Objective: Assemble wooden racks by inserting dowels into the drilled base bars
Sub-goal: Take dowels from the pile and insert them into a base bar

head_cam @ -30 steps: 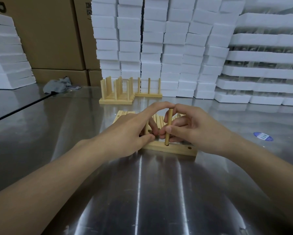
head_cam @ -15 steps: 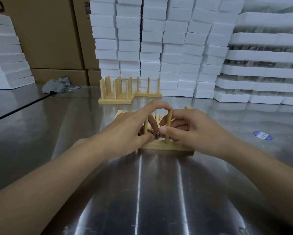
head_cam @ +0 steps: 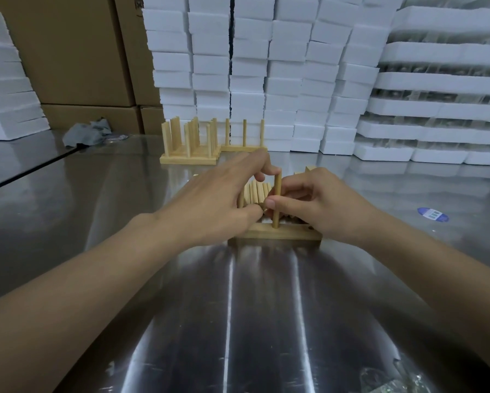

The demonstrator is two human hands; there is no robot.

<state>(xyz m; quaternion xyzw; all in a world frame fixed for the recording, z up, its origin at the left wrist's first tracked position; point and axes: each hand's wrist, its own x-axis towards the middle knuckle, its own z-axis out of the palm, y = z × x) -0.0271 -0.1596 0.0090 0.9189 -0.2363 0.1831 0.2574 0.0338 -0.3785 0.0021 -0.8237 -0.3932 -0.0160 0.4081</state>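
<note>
The left hand [head_cam: 218,205] covers the left end of the pale wooden base bar [head_cam: 283,236], and whether its fingers pinch something I cannot tell. The right hand [head_cam: 326,205] hides part of the bar's right end. How deep the upright round wooden dowel [head_cam: 277,191] sits in the bar cannot be seen. The heap of loose light wooden dowels [head_cam: 256,192] lies mostly behind both hands. The print on the blue oval sticker [head_cam: 433,214] is too small to read. The crumpled clear plastic wrap [head_cam: 391,385] is blurred and cut by the bottom edge.
</note>
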